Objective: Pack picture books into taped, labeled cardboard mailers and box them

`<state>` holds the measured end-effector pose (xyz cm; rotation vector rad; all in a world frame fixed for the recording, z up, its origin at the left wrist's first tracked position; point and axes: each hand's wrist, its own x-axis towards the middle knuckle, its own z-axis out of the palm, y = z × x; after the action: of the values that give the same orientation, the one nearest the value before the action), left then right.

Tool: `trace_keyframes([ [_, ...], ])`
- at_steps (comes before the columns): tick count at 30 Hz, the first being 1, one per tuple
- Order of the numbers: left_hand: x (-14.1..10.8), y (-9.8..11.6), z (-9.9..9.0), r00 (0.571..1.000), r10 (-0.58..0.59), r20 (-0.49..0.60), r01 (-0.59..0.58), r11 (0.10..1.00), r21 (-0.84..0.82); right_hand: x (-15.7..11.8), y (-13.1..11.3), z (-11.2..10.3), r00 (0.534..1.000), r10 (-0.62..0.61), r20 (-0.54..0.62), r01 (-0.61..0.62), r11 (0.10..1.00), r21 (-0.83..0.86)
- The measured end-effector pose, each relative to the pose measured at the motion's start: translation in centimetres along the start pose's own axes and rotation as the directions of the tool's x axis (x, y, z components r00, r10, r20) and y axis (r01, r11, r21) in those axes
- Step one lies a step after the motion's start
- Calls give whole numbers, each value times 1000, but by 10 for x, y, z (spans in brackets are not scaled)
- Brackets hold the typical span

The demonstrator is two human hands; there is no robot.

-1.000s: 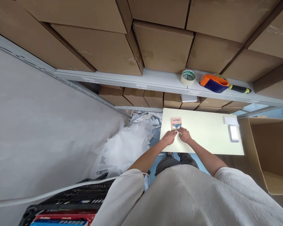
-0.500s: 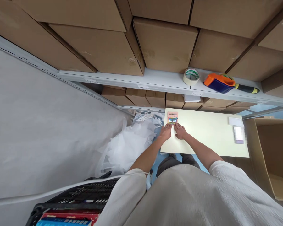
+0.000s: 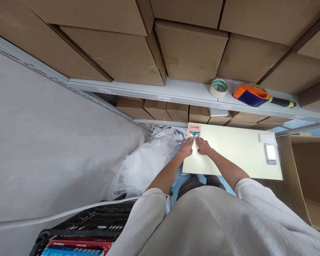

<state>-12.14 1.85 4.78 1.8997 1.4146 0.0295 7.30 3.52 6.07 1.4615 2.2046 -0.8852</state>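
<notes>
Paper booklet [image 3: 194,130]; smooth tabletop [image 3: 237,151]; matt cardboard boxes [image 3: 190,53]; plastic crate [image 3: 80,232]

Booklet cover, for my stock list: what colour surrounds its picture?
Pink; the booklet shows best in the head view.

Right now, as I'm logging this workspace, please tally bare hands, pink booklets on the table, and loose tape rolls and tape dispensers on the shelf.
Left hand and right hand: 2
Pink booklet: 1
Loose tape roll: 1
Tape dispenser: 1
Total: 5

At the far left corner of the cream worktop [image 3: 237,153], a pink booklet [image 3: 194,130] bears a dark tree-like shape on blue; the tape dispenser [image 3: 250,96] is orange and navy.
</notes>
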Motion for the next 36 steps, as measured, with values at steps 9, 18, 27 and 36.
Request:
trace_keyframes([
  [9,-30,5,2,997,80,-14,-77,984,158,-46,-4,-8,996,17,-84,-19,999,-30],
  [18,-69,35,1,999,20,-45,-6,957,290,-103,8,5,994,34,-101,-40,998,-56],
  [27,-118,92,37,988,-26,-151,61,971,233,-162,27,17,980,-60,-189,44,995,-85],
  [36,-166,164,104,986,-38,-161,77,968,241,-241,72,61,972,-108,-208,90,992,-93],
])
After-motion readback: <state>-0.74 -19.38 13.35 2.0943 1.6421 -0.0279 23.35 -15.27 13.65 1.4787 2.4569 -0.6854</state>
